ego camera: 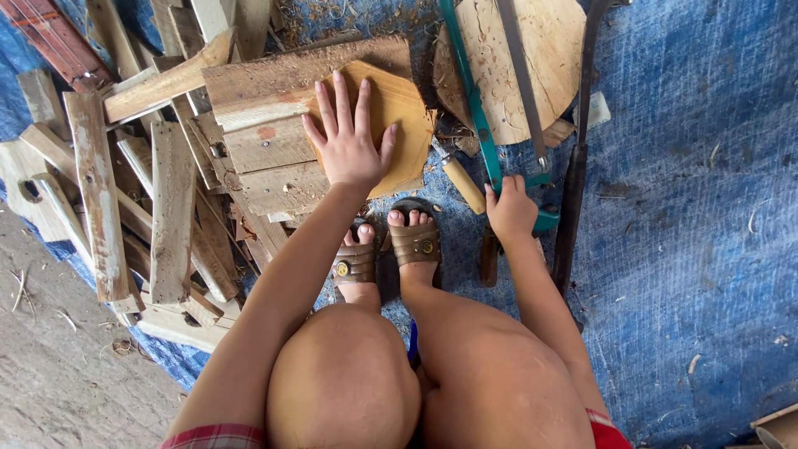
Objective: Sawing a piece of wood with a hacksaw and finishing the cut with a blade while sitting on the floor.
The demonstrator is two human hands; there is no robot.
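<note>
My left hand lies flat, fingers spread, on a hexagonal piece of plywood that rests on a stack of rough planks. My right hand reaches down to a green-framed hacksaw lying on the blue tarp, its fingers curled at the saw's handle end. Whether the fingers close around the handle is unclear. My knees and sandalled feet are just below the plywood.
A round wooden disc lies under the saw at the top. A wooden-handled tool and a long dark metal bar lie beside the saw. Scrap planks pile up at the left. Blue tarp covers the right.
</note>
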